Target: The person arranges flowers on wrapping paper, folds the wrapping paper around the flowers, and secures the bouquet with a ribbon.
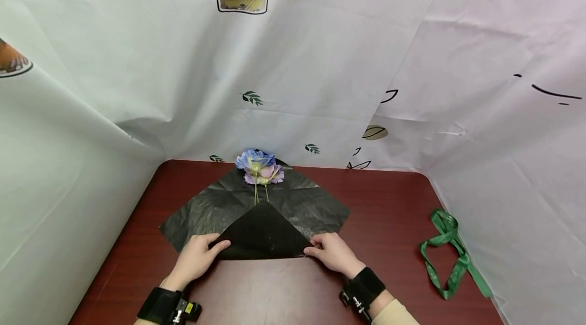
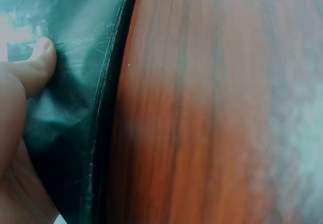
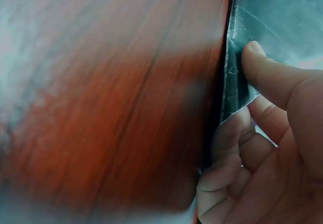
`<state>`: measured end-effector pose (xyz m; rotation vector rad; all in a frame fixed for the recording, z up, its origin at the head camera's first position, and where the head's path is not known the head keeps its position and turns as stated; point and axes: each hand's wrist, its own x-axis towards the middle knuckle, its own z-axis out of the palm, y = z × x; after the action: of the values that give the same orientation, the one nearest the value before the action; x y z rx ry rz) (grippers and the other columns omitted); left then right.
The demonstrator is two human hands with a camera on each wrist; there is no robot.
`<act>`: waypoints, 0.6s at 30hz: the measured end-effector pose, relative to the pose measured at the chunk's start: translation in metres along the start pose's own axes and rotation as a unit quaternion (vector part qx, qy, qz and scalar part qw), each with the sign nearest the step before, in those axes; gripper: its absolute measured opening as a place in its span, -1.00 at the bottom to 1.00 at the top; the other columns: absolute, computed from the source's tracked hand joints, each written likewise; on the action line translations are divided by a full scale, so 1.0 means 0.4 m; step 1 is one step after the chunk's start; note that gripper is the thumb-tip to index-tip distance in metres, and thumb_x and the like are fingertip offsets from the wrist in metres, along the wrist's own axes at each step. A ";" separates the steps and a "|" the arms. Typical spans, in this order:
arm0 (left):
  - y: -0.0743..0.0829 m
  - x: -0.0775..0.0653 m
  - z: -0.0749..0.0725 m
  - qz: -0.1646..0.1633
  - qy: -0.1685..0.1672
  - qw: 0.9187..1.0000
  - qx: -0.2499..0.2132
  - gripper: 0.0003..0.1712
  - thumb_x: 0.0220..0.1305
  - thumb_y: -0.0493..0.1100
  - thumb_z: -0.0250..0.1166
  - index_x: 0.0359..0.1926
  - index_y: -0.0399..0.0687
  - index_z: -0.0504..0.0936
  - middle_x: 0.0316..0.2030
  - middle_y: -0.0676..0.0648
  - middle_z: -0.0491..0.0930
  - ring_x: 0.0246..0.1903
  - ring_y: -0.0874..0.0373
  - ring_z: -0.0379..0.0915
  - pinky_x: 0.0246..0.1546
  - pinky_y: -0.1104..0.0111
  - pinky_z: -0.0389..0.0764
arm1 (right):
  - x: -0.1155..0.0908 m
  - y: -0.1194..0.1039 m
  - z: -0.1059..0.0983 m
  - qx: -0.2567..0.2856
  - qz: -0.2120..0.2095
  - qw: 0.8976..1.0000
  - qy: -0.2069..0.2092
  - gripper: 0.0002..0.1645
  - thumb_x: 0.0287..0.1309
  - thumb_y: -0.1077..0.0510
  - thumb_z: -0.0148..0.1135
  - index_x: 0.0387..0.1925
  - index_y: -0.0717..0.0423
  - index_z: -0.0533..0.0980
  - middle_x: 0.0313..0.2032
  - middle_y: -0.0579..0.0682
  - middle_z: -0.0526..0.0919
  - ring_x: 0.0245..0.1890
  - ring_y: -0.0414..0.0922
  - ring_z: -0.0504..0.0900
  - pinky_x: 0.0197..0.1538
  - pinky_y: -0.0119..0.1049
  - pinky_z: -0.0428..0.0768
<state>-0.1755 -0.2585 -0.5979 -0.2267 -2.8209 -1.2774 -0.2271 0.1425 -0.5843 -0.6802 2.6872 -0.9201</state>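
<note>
A sheet of black wrapping paper (image 1: 208, 208) lies on the table, its near corner folded up into a triangular flap (image 1: 265, 233). Blue and pinkish-purple flowers (image 1: 256, 162) lie on the sheet, their lower stems hidden under the flap. At the fold's left end my left hand (image 1: 197, 259) pinches the paper, thumb on top; in the left wrist view the thumb (image 2: 43, 57) presses the dark sheet. My right hand (image 1: 336, 254) pinches the right end, and the right wrist view shows its thumb (image 3: 260, 62) over the paper with the other fingers curled beneath.
A green ribbon (image 1: 450, 236) lies loosely looped near the right edge of the reddish-brown table (image 1: 384, 203). White printed cloth (image 1: 320, 60) hangs behind the table and along both sides. Each wrist wears a black strap (image 1: 157, 304) with a small camera.
</note>
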 end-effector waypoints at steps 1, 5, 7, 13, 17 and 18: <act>0.001 0.001 0.000 -0.007 0.000 1.000 0.003 -0.76 0.48 0.16 0.37 -0.02 0.26 0.85 -0.22 0.22 0.80 -0.21 0.29 0.74 -0.14 0.23 0.74 | 0.000 -0.002 -0.002 -0.002 0.003 1.000 0.001 -0.38 0.42 -0.09 0.42 -0.63 -0.14 0.24 -0.65 -0.29 0.09 -0.64 -0.34 0.08 -0.43 -0.41 0.17; 0.002 0.005 0.004 -0.035 0.001 0.999 0.020 -0.65 0.46 0.19 0.39 -0.01 0.10 0.85 -0.24 0.11 0.81 -0.27 0.23 0.74 -0.17 0.16 0.74 | -0.002 -0.007 -0.004 -0.012 0.012 1.000 0.008 -0.38 0.41 -0.10 0.43 -0.63 -0.15 0.24 -0.65 -0.29 0.11 -0.65 -0.34 0.10 -0.45 -0.40 0.16; 0.003 0.009 0.006 -0.050 0.008 0.998 0.036 -0.54 0.44 0.23 0.40 0.02 -0.02 0.84 -0.31 0.00 0.80 -0.40 0.18 0.70 -0.26 0.13 0.73 | -0.003 -0.011 -0.004 -0.015 0.017 1.000 0.014 -0.38 0.41 -0.11 0.44 -0.63 -0.15 0.24 -0.65 -0.28 0.11 -0.65 -0.33 0.10 -0.45 -0.39 0.14; 0.011 0.024 0.019 -0.092 0.032 0.993 0.062 -0.51 0.40 0.26 0.43 0.00 -0.03 0.78 -0.69 -0.06 0.44 -0.74 0.09 0.26 -0.64 0.30 0.23 | -0.004 -0.014 0.004 -0.021 0.042 0.998 0.036 -0.55 0.35 -0.09 0.48 -0.55 -0.16 0.42 -0.63 -0.30 0.31 -0.65 -0.34 0.23 -0.44 -0.39 0.27; 0.023 0.021 0.038 -0.023 0.091 0.990 0.101 -0.47 0.36 0.05 0.54 0.21 -0.11 0.68 -0.25 -0.13 0.67 -0.29 -0.08 0.63 -0.32 0.10 0.60 | -0.006 -0.016 0.007 -0.020 0.046 0.998 0.042 -0.68 0.32 -0.09 0.52 -0.44 -0.15 0.54 -0.59 -0.29 0.47 -0.62 -0.34 0.36 -0.43 -0.37 0.39; 0.028 0.021 0.044 0.007 0.102 0.988 0.112 -0.38 0.33 -0.01 0.57 0.31 -0.14 0.63 -0.07 -0.20 0.68 -0.11 -0.15 0.64 -0.17 -0.02 0.63 | -0.007 -0.017 0.006 -0.019 0.045 0.998 0.041 -0.67 0.32 -0.09 0.52 -0.44 -0.14 0.54 -0.59 -0.28 0.47 -0.63 -0.33 0.36 -0.43 -0.37 0.39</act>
<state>-0.1816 -0.2371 -0.6003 -0.1005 -2.7480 -0.9121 -0.2216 0.1378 -0.5821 -0.5353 2.7886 -0.8944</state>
